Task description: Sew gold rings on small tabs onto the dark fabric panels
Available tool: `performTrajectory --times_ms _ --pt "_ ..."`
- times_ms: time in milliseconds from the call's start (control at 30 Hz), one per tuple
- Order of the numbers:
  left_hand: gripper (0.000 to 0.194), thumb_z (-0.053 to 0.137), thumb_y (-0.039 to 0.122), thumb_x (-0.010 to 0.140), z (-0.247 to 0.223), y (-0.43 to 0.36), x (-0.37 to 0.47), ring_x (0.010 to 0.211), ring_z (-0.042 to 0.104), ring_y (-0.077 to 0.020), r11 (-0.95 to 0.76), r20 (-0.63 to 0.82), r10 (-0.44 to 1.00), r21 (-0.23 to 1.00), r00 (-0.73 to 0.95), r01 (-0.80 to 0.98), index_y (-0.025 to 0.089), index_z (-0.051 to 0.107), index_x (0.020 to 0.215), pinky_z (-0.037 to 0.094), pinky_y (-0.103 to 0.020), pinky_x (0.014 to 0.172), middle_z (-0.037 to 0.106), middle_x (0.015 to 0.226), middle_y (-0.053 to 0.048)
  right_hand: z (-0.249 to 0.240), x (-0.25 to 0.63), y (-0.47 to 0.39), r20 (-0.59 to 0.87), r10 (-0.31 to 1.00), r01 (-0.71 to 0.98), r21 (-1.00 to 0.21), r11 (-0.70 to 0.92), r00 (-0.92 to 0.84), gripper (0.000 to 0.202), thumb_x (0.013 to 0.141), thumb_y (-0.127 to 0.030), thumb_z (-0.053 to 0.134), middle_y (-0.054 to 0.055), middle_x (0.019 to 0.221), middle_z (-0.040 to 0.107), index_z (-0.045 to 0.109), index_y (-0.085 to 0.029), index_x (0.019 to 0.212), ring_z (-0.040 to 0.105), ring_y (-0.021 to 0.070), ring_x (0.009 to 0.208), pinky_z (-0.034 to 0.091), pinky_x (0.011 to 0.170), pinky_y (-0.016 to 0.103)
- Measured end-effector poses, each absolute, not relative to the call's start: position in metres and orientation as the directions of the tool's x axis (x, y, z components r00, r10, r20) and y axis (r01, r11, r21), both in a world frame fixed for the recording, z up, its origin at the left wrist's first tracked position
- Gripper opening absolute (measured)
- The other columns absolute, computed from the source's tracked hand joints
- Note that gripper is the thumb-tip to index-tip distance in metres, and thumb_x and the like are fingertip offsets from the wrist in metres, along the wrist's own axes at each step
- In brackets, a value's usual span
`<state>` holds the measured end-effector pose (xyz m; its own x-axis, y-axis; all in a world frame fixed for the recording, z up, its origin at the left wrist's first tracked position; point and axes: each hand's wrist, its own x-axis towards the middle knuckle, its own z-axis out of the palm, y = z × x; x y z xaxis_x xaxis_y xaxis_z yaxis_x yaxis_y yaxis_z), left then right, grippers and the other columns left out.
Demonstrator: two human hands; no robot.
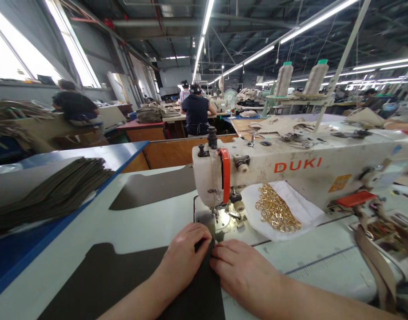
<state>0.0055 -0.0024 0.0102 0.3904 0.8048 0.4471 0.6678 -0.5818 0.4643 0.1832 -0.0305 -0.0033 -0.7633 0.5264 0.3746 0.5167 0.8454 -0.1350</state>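
A dark olive fabric panel (134, 271) lies on the pale table in front of the sewing machine (257, 164). My left hand (189, 246) pinches the panel's edge just before the needle area, thumb and forefinger together. Beside it, my right hand (239, 266) has its fingers bent together at the same edge, close to the left fingertips. What the right fingertips hold is partly hidden, but they meet the panel's border. The presser foot (219, 213) is just beyond both hands. Another dark panel (154, 189) lies flat behind, to the left of the machine head.
Gold-coloured metal rings (277, 209) sit on a white cloth (306, 202) against the machine. Tan straps (374, 262) hang at the right. Stacked dark panels (57, 191) rest on a blue-edged table at left. Two thread cones (315, 78) stand above. Other people (195, 111) sit farther back.
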Motion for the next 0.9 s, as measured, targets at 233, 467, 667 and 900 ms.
performTrajectory --times_ms 233,467,667,900 --pt "0.018 0.052 0.008 0.079 0.009 -0.004 0.004 0.075 0.062 -0.0155 -0.589 0.446 0.801 0.467 0.399 0.660 0.020 0.060 0.069 0.052 -0.026 0.072 0.066 0.075 0.000 0.010 0.186 -0.023 0.402 0.541 0.564 -0.069 0.823 -0.739 0.017 0.087 -0.019 0.052 0.009 0.105 0.064 0.062 -0.012 0.099 0.055 0.0222 0.104 0.038 0.101 0.036" --pt "0.017 0.053 0.007 0.079 0.006 -0.003 0.003 0.075 0.063 -0.0151 -0.597 0.462 0.794 0.469 0.396 0.650 0.020 0.060 0.070 0.052 -0.026 0.073 0.067 0.075 0.000 0.006 0.184 -0.021 0.395 0.540 0.572 -0.045 0.819 -0.743 0.019 0.087 -0.019 0.053 0.010 0.105 0.065 0.062 -0.012 0.101 0.055 0.0225 0.103 0.037 0.101 0.036" --pt "0.016 0.051 0.009 0.083 0.002 -0.004 -0.005 0.078 0.064 -0.0153 -0.674 0.515 0.725 0.394 0.457 0.625 0.020 0.062 0.081 0.053 -0.027 0.074 0.069 0.082 -0.001 0.005 0.183 -0.021 0.397 0.563 0.582 -0.084 0.809 -0.725 0.017 0.086 -0.019 0.054 0.010 0.104 0.065 0.062 -0.012 0.099 0.056 0.0227 0.102 0.038 0.100 0.036" --pt "0.024 0.039 0.011 0.092 0.006 -0.005 -0.007 0.076 0.062 -0.0170 -0.771 0.513 0.601 0.170 0.613 0.614 0.017 0.061 0.085 0.055 -0.030 0.072 0.067 0.083 -0.004 0.007 0.184 -0.021 0.370 0.579 0.584 -0.113 0.804 -0.726 0.014 0.086 -0.018 0.053 0.009 0.100 0.065 0.063 -0.013 0.095 0.056 0.0223 0.099 0.040 0.097 0.036"
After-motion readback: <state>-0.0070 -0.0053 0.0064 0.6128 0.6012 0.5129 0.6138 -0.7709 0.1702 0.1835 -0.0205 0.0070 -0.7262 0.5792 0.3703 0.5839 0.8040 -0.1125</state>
